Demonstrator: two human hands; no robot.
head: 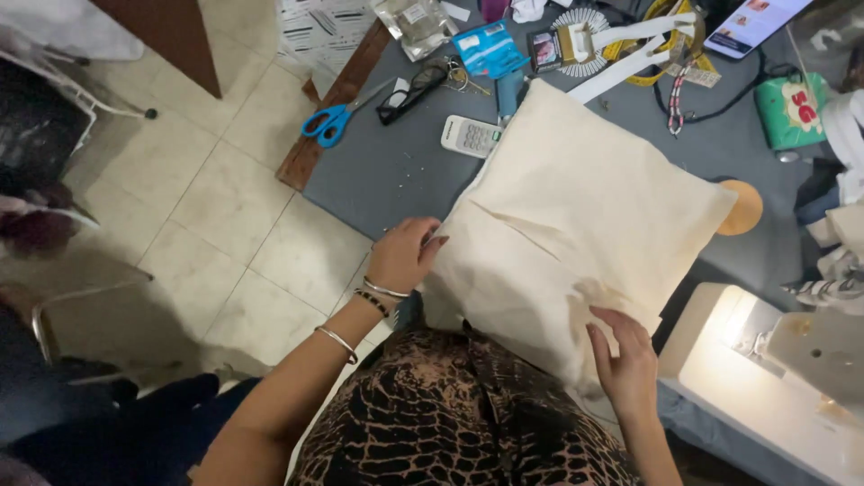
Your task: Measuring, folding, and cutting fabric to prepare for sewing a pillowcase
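Both hands have a grip on the cream fabric cushion cover (567,225): the left hand (402,256) pinches its near-left edge, the right hand (625,360) presses fingers flat on its lower corner. It lies across the grey surface (396,171), apparently being straightened; the next move seems to call for smoothing toward the sewing machine (792,360).

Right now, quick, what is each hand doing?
Left hand: closed, gripping the left edge of the cream cushion cover.
Right hand: open, fingers resting flat on the cover's near corner.
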